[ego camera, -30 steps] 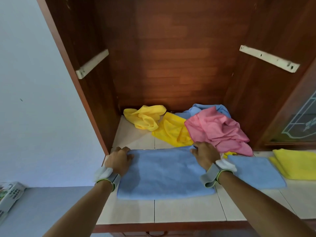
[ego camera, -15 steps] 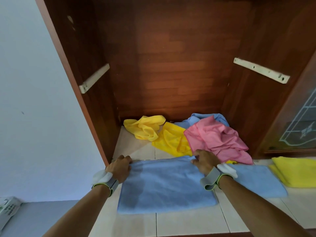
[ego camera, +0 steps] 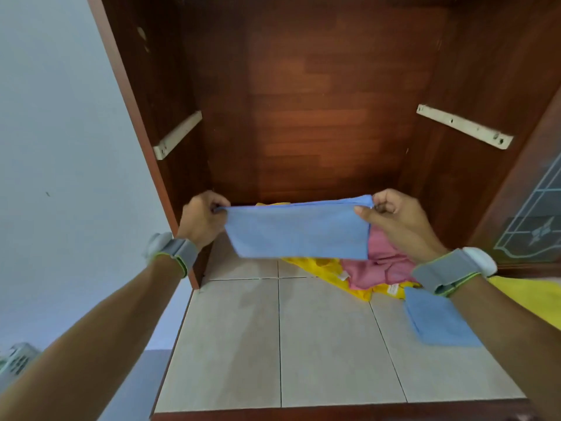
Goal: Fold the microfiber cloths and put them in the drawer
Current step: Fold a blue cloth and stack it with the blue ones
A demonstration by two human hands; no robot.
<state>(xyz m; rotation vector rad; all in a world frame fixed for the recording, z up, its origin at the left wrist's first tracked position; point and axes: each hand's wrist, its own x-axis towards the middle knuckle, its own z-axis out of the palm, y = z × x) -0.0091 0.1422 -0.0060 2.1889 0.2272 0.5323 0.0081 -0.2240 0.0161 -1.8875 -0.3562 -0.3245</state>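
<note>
Holding a blue microfiber cloth (ego camera: 299, 230) up in the air between our two hands, we have it stretched into a long doubled band, its upper edge level and its lower edge hanging clear of the tiles. Our left hand (ego camera: 202, 220) pinches the left end, thumb and curled fingers closed over the top corner. Our right hand (ego camera: 397, 221) pinches the right end the same way, thumb flat on the near face and fingers curled behind the corner. Each wrist carries a grey wristband (ego camera: 179, 250) with a green edge.

We face an open wooden cabinet (ego camera: 303, 101) whose tiled floor (ego camera: 318, 344) runs forward to a wooden front edge. In the back of this compartment lies a loose heap, partly hidden behind the held cloth: a crumpled pink cloth (ego camera: 381, 262) resting on a yellow cloth (ego camera: 318, 265), with small white tags showing at the yellow edges. A white rail (ego camera: 177, 135) is screwed to the left inner wall and another to the right.

On the tiles near our right forearm lies a folded blue cloth (ego camera: 440, 323), flat and apart from the heap. Beyond it, at the right edge, a second yellow cloth (ego camera: 528, 299) shows blurred. A glass door (ego camera: 534, 226) with a leaded pattern stands to the right. Low at the left edge we glimpse a pale latticed basket (ego camera: 16, 360); we cannot tell what it holds.
</note>
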